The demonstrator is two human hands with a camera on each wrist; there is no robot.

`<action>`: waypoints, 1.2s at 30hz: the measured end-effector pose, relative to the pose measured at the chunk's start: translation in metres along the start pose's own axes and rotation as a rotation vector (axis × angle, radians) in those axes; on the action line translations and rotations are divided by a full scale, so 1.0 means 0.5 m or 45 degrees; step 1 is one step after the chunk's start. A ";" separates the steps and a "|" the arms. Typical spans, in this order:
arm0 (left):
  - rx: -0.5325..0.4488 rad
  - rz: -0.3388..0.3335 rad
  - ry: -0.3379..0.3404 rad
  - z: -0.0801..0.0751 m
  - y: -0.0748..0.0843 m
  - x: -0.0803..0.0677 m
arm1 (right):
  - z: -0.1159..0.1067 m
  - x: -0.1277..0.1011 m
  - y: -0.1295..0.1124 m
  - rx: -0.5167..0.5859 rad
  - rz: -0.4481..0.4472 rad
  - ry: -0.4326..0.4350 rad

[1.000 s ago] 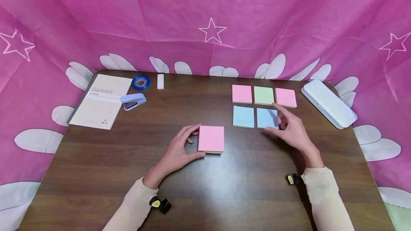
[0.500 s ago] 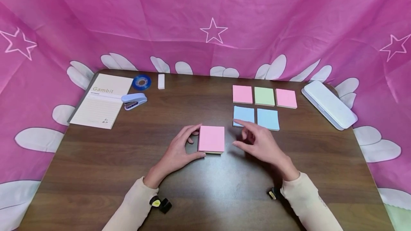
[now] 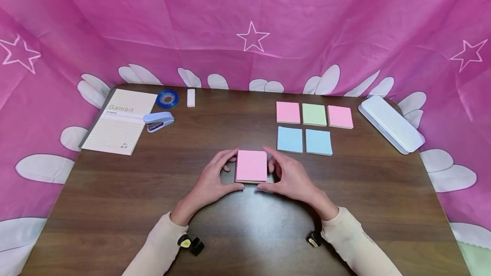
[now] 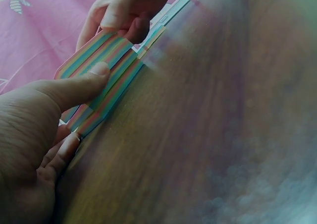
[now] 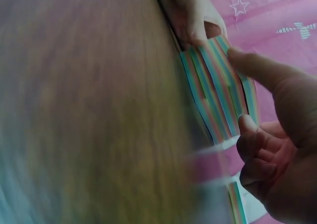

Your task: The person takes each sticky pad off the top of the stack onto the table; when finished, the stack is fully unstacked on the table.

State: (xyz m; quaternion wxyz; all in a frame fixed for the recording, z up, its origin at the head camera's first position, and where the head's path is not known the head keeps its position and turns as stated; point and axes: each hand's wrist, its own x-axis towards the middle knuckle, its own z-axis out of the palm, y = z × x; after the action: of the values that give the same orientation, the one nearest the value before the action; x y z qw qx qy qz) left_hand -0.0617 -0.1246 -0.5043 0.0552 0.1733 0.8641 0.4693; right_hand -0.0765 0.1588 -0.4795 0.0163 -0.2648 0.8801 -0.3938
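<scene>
Brown table (image 3: 115, 208), "Gambit" notepad (image 3: 120, 120), left hand (image 3: 210, 182) and right hand (image 3: 293, 179) grip pink sticky-note pad (image 3: 251, 165)

Pink-topped pad (image 3: 251, 165) with rainbow-striped edges, dark brown woodgrain table (image 3: 245, 225), pink, green and blue notes (image 3: 314, 114), blue tape (image 3: 167, 99), lilac stapler (image 3: 159, 121), white case (image 3: 391, 123), pink starry cloth (image 3: 253, 20).

So there's this chunky pad of sticky notes (image 3: 251, 165) lying flat on the dark wood table, near the middle, close to the person. Top sheet is pink and square. From the side the stack shows stripes of pink, green, blue and orange layers. It sits squarely, edges neat, well apart from the five single notes laid out further back.
</scene>
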 end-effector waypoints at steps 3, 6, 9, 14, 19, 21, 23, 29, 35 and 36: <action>0.019 -0.009 -0.002 0.000 0.000 0.000 | 0.014 0.000 0.012 0.008 -0.045 0.046; 0.027 -0.011 -0.003 0.000 0.000 0.001 | 0.021 0.000 0.019 0.027 -0.062 0.085; 0.029 -0.008 -0.003 0.001 0.000 0.001 | 0.021 0.000 0.018 0.064 -0.044 0.091; 0.030 -0.023 -0.004 0.001 -0.001 0.000 | 0.001 0.001 0.000 0.118 0.033 0.057; 0.026 -0.032 -0.005 0.002 -0.001 -0.001 | -0.031 -0.003 0.011 0.176 0.053 0.045; 0.024 -0.032 -0.005 0.002 -0.002 -0.001 | -0.048 -0.007 0.023 0.211 0.042 0.054; 0.026 -0.032 -0.006 0.002 -0.002 -0.001 | -0.067 -0.012 0.038 0.243 0.030 0.069; 0.032 -0.039 -0.006 0.002 -0.001 -0.002 | -0.127 -0.044 0.094 0.293 0.069 0.146; 0.025 -0.035 -0.013 0.001 0.000 -0.002 | -0.190 -0.083 0.129 0.214 0.156 0.252; 0.023 -0.034 -0.012 0.001 0.000 -0.002 | -0.203 -0.088 0.126 0.200 0.166 0.264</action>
State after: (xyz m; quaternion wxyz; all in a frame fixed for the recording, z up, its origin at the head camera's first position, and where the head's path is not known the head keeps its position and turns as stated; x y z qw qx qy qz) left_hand -0.0608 -0.1246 -0.5045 0.0640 0.1643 0.8703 0.4599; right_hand -0.0911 0.2839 -0.4617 -0.0285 -0.1629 0.8588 -0.4849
